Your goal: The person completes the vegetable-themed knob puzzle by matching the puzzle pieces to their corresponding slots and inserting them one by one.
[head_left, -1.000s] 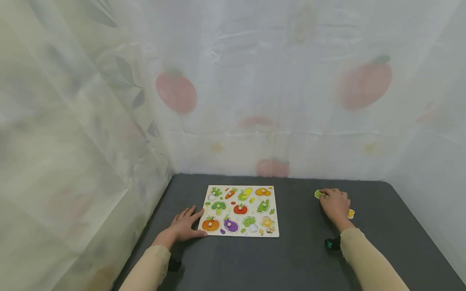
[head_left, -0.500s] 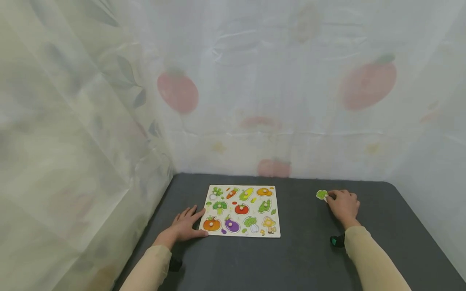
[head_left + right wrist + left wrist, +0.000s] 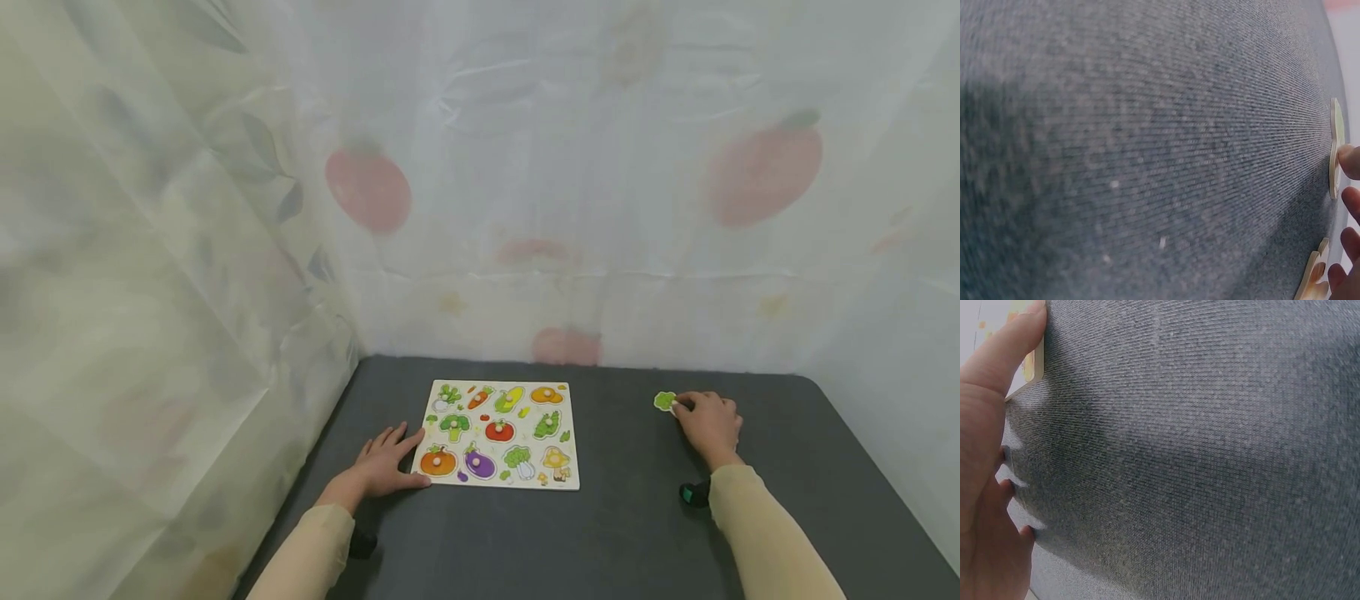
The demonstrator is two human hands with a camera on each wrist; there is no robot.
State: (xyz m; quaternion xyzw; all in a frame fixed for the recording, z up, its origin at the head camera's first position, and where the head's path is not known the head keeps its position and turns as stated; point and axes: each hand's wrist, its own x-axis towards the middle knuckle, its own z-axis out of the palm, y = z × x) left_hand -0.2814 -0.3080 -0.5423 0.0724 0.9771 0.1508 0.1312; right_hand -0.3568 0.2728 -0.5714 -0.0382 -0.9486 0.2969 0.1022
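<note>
A wooden vegetable peg puzzle board lies on the dark table. My left hand rests at its left edge, fingers spread, the thumb on the near left corner. Several pieces with knobs sit in the board; the leafy vegetable and mushroom pictures at its near right show no knobs. Off to the right, my right hand pinches the right end of a green leafy vegetable puzzle piece, which looks flat on the table. In the right wrist view a thumb touches this piece, and a brownish mushroom puzzle piece lies below the fingers.
The dark grey table reaches back to a pale curtain printed with red fruit. Another curtain hangs along the left side. In the head view my right hand hides the mushroom piece.
My right hand has shifted right to the leafy piece's right end, showing more of that piece and covering the yellow one. The left hand has stayed at the board.
</note>
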